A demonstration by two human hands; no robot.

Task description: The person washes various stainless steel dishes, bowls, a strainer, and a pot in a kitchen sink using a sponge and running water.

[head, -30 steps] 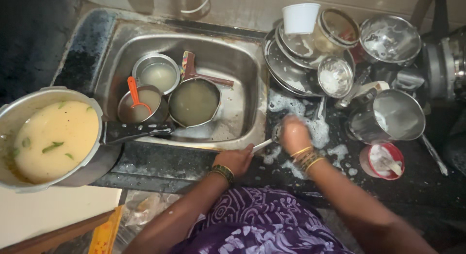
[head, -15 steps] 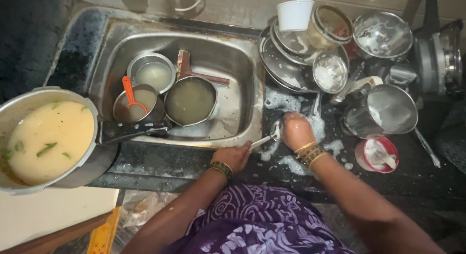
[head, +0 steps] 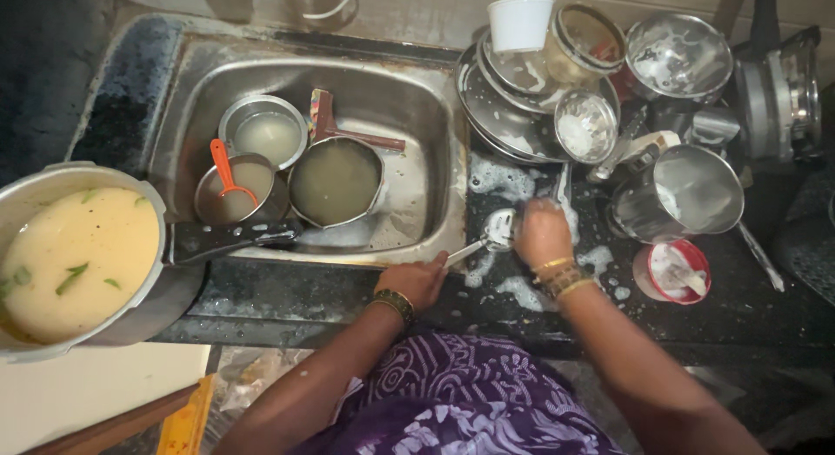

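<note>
My left hand [head: 419,281] grips the handle end of a steel slotted ladle [head: 496,230] at the front rim of the sink. My right hand [head: 542,233] is closed over the ladle's soapy head, rubbing it above the dark counter; whatever scrubber it holds is hidden under the fingers. Foam patches [head: 531,290] lie on the counter beneath the hands. Bangles ring both wrists.
The steel sink [head: 435,107] holds several pots of murky water and an orange spoon [head: 223,169]. A large pot of yellow liquid [head: 78,255] stands left. Soapy plates, bowls, a white cup [head: 520,22] and a steel jug [head: 687,194] crowd the counter right, beside a red soap dish [head: 674,272].
The camera view has shifted slightly. Both hands stay on the ladle, with the right hand rubbing its head a little further onto the counter.
</note>
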